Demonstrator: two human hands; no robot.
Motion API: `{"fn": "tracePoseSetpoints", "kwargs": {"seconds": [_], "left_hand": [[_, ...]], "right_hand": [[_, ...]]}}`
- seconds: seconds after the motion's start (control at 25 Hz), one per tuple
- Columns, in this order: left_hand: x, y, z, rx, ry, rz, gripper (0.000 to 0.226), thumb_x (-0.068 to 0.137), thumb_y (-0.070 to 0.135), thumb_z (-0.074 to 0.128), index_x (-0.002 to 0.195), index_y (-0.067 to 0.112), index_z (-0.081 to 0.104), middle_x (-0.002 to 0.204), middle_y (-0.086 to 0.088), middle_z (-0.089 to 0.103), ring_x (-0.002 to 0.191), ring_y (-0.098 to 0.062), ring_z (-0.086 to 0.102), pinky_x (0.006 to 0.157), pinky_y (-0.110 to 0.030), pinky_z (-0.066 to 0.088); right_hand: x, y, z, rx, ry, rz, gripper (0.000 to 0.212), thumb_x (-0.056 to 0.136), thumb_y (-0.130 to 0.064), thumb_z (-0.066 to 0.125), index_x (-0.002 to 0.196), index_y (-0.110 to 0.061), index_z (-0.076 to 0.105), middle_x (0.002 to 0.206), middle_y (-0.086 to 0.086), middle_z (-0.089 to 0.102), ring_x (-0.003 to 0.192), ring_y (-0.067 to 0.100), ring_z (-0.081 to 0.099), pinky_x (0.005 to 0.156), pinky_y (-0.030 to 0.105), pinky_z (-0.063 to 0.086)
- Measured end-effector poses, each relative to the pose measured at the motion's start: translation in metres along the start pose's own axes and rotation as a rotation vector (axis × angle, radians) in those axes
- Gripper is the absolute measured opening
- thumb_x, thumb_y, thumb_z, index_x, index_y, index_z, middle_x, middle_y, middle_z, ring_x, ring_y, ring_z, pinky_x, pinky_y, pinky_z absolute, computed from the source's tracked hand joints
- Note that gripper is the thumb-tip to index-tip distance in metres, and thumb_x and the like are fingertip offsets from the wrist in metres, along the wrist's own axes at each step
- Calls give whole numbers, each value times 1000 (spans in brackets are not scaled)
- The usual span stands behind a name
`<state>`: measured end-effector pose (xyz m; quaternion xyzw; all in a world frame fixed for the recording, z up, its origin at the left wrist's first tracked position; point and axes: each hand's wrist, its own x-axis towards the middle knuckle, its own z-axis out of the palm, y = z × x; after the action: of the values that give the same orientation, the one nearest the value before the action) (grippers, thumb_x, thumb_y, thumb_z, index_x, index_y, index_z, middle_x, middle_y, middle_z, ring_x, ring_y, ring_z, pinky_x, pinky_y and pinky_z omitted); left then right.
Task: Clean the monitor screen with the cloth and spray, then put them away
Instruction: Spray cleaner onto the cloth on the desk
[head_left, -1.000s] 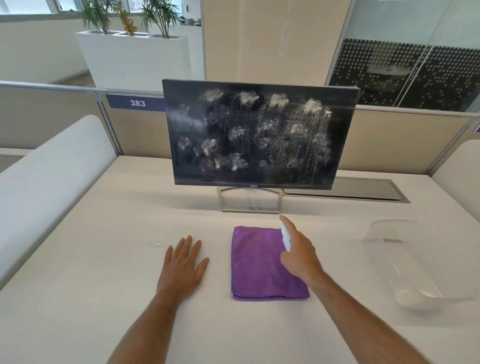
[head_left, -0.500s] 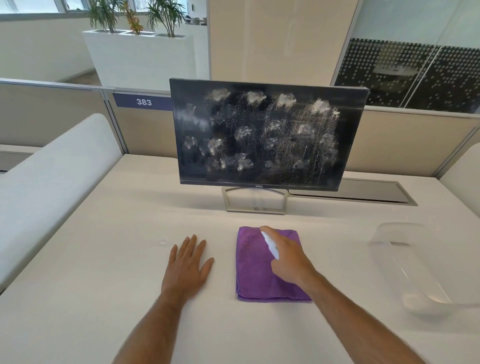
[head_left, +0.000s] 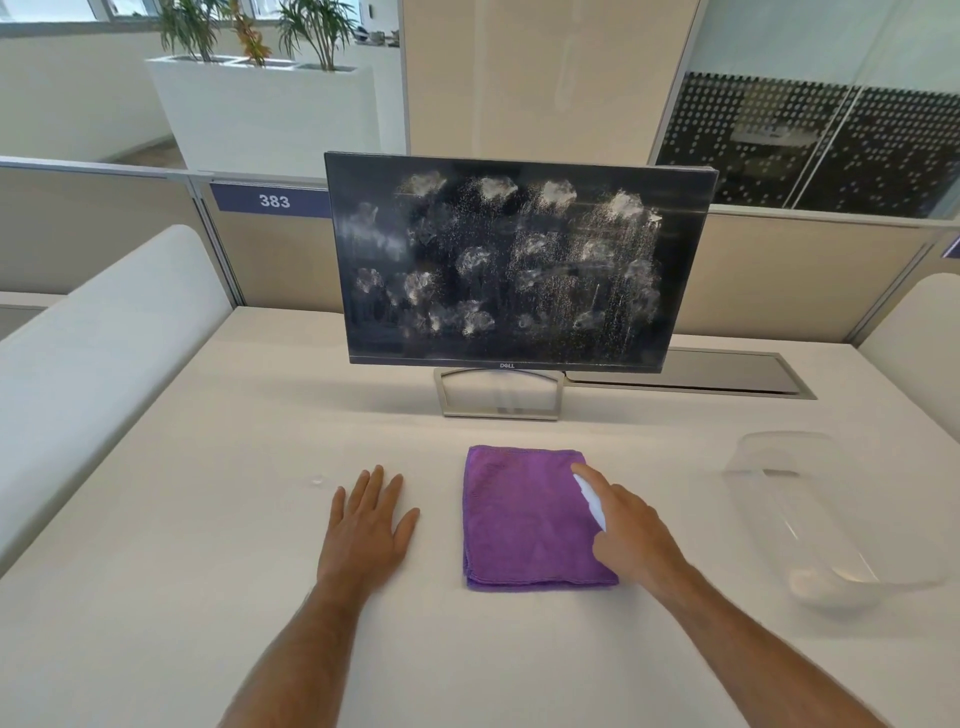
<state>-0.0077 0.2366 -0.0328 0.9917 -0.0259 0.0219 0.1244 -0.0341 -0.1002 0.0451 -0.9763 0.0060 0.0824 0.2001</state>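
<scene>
Gripping the white spray bottle (head_left: 589, 498), the right hand (head_left: 631, 535) hovered over the folded purple cloth (head_left: 524, 519), likely to swap tools. Flat and empty, the left hand (head_left: 366, 525) steadied on the counter (head_left: 208, 493). Beyond, the monitor (head_left: 514, 260) stood foam-speckled, unwiped.

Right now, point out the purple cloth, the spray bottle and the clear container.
purple cloth (head_left: 524, 519): head view, middle of the folded top face.
spray bottle (head_left: 592, 500): head view, white body showing beside the right hand's fingers.
clear container (head_left: 831, 590): head view, near rounded wall.
</scene>
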Motion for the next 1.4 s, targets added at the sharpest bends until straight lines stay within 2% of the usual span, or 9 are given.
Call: {"fn": "tracePoseSetpoints", "kwargs": {"seconds": [0.16,0.36,0.52,0.72,0.92,1.08,1.2,1.28,1.4], "left_hand": [[-4,1,1,-6,7,-12,81,89,62,8,153,22,38,163,-8,30,152,-27,22,122,-49,13],[-10,3,1,-5,14,-15,81,90,61,8,154,22,38,163,-8,29,153,-26,22,123,-49,13],[-13,3,2,-10,17,-18,80,90,60,9,153,21,38,163,-9,29,152,-26,23,122,-50,13],[-16,4,2,-11,-3,-24,81,89,60,6,155,23,34,165,-8,25,153,-26,19,123,-49,10],[-16,4,2,-17,7,-25,80,90,60,9,154,21,37,164,-9,28,152,-27,22,122,-52,14],[-15,5,1,-12,-6,-29,84,87,61,3,157,24,30,166,-6,22,154,-24,15,123,-49,8],[-16,5,-1,7,-17,-24,85,86,62,-1,158,25,26,167,-5,18,155,-23,11,123,-47,5],[-17,5,0,3,-13,-25,84,86,62,0,157,26,26,167,-4,18,155,-22,12,123,-46,4],[-17,4,0,-6,-5,-28,83,87,62,3,156,26,31,166,-4,23,154,-22,15,123,-47,8]], "right_hand": [[-11,9,-2,8,-9,28,83,77,0,55,144,-41,26,123,0,62,99,21,62,81,33,56],[-23,12,6,10,-55,-14,95,75,-2,51,147,-52,14,123,-3,60,104,20,62,80,33,56],[-34,1,12,-16,-52,-96,82,80,-1,47,145,-45,25,121,-5,59,104,21,62,83,27,51],[-30,-28,20,-19,-23,-177,93,78,-2,44,148,-54,11,102,-5,51,90,22,60,75,31,51],[-16,-47,26,-30,-13,-230,82,78,-3,45,139,-52,20,109,-3,57,93,27,64,78,38,56],[-13,-55,26,-50,-18,-220,97,79,-1,46,146,-58,4,102,-5,51,84,25,62,73,41,57],[-13,-55,26,-2,12,-240,97,79,-10,45,150,-55,-4,124,-10,59,91,22,63,72,37,57],[-13,-51,23,71,93,-201,80,82,-23,45,153,-41,12,134,-10,59,97,19,63,75,35,56],[-10,-42,14,186,258,-110,46,85,-33,45,131,-27,47,104,-4,64,79,17,60,65,34,52]]}}
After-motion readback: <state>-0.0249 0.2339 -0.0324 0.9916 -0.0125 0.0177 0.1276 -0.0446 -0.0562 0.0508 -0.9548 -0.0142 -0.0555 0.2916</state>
